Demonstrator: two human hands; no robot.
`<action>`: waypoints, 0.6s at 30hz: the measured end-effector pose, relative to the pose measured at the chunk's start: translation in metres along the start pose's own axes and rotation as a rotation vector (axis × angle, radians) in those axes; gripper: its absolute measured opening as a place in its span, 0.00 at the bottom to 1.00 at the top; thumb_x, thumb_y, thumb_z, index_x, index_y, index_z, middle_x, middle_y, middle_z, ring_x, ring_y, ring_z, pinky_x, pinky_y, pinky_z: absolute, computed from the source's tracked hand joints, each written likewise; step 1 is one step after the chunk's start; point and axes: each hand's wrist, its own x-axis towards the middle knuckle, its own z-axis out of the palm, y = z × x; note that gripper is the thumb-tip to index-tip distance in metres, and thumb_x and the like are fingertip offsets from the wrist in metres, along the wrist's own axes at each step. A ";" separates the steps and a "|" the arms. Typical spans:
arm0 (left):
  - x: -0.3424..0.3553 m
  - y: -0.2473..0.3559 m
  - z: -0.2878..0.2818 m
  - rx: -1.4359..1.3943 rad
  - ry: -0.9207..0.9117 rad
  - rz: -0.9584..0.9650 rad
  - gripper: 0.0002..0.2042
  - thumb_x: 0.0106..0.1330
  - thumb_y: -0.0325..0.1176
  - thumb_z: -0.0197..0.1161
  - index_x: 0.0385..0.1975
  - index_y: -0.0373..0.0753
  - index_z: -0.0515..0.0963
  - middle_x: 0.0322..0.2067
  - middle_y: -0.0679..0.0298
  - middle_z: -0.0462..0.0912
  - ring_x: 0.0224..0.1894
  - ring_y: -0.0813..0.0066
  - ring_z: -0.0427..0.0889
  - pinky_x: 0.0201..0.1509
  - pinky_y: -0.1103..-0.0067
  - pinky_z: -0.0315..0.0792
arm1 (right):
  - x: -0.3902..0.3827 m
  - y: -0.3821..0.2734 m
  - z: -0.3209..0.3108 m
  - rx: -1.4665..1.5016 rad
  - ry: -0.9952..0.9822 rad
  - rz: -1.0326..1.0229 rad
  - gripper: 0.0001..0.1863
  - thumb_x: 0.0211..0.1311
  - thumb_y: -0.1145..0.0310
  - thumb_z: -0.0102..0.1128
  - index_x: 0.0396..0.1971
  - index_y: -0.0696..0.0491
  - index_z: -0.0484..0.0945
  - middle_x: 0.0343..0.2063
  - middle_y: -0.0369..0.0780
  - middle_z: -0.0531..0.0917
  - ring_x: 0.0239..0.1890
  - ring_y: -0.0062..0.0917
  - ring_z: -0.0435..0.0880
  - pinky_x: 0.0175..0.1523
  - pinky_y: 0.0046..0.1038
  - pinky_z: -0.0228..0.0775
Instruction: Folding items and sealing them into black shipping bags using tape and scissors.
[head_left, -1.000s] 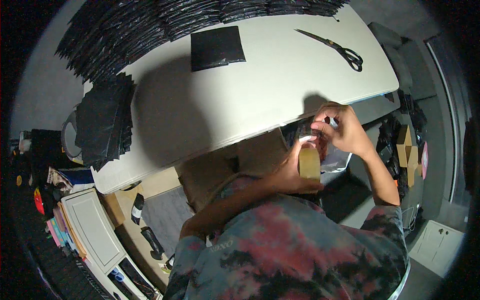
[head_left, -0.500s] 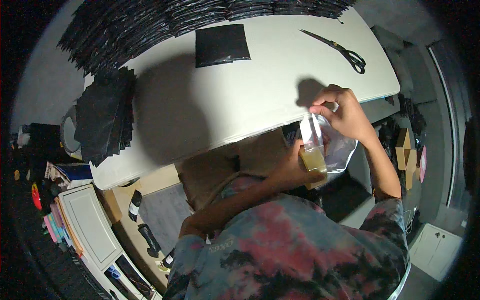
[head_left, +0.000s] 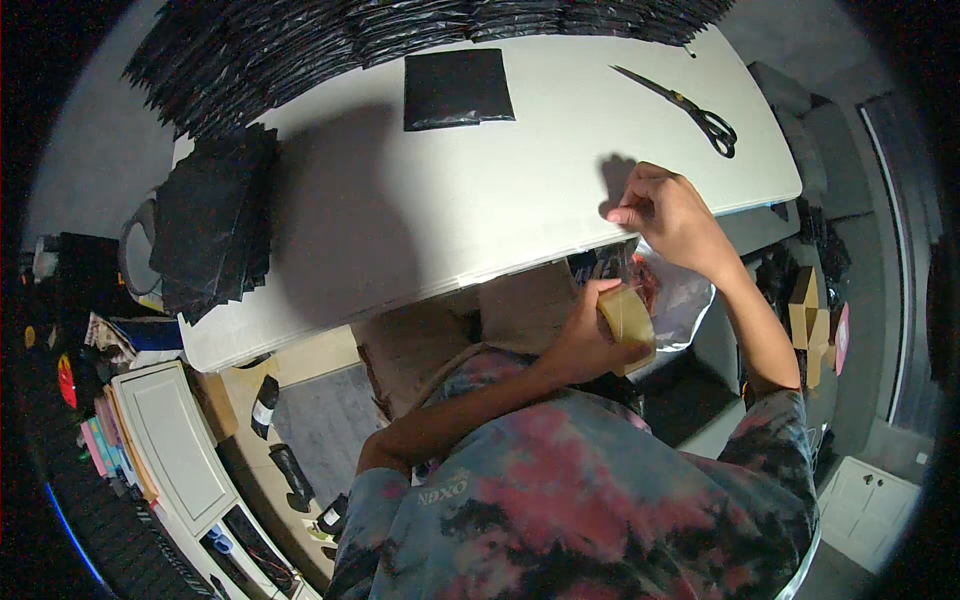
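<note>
My left hand [head_left: 590, 340] is wrapped round a roll of yellowish clear packing tape [head_left: 628, 318], held just below the table's near edge. Up and to the right of it, my right hand [head_left: 665, 215] is closed in a pinch over that edge. Whatever lies between its fingertips cannot be made out against the white top. Under my right wrist hangs a clear plastic bag [head_left: 685, 305] with something red inside. A flat black plastic packet [head_left: 458, 90] lies on the white table [head_left: 480, 190], and black-handled scissors [head_left: 690, 108] lie at the right.
A long row of black plastic packets [head_left: 400, 40] fills the table's far edge. Another black stack [head_left: 215, 220] sits at the left end. A white cabinet [head_left: 180, 440] stands at lower left, and cardboard pieces [head_left: 808, 320] are off to the right.
The shiny tape strip that stretched from the roll to my right hand no longer shows. My right hand has shifted slightly left; my left hand still grips the roll.
</note>
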 end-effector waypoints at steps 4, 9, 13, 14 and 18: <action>0.000 0.001 -0.001 0.032 0.020 0.003 0.45 0.56 0.41 0.81 0.66 0.38 0.55 0.55 0.54 0.74 0.58 0.65 0.76 0.62 0.66 0.73 | 0.002 -0.003 -0.004 -0.010 -0.007 -0.007 0.19 0.57 0.59 0.73 0.24 0.61 0.81 0.28 0.48 0.82 0.34 0.46 0.83 0.42 0.41 0.73; 0.000 -0.004 -0.001 0.007 0.027 0.000 0.45 0.55 0.42 0.80 0.65 0.36 0.55 0.56 0.52 0.73 0.58 0.63 0.76 0.62 0.67 0.73 | 0.001 -0.007 -0.002 -0.006 0.010 0.026 0.18 0.56 0.60 0.74 0.24 0.61 0.81 0.29 0.47 0.81 0.34 0.46 0.83 0.43 0.41 0.73; 0.001 -0.005 -0.002 0.017 0.034 0.000 0.44 0.55 0.42 0.80 0.64 0.34 0.56 0.56 0.49 0.71 0.59 0.61 0.75 0.62 0.66 0.72 | 0.002 -0.007 -0.001 -0.071 0.003 0.031 0.17 0.55 0.61 0.74 0.23 0.60 0.81 0.29 0.47 0.81 0.35 0.45 0.82 0.43 0.41 0.73; 0.000 -0.006 -0.002 0.015 0.035 0.002 0.44 0.55 0.42 0.80 0.64 0.34 0.56 0.56 0.49 0.71 0.59 0.61 0.75 0.62 0.66 0.72 | 0.002 -0.007 0.000 -0.072 0.011 0.028 0.17 0.55 0.61 0.74 0.23 0.60 0.81 0.30 0.46 0.81 0.35 0.45 0.82 0.43 0.41 0.73; 0.001 -0.013 -0.003 0.026 0.023 0.042 0.45 0.57 0.40 0.81 0.67 0.36 0.54 0.56 0.53 0.74 0.60 0.65 0.76 0.63 0.67 0.73 | 0.005 -0.009 0.000 -0.086 -0.005 0.027 0.16 0.55 0.63 0.74 0.22 0.61 0.81 0.31 0.45 0.81 0.35 0.44 0.82 0.44 0.41 0.73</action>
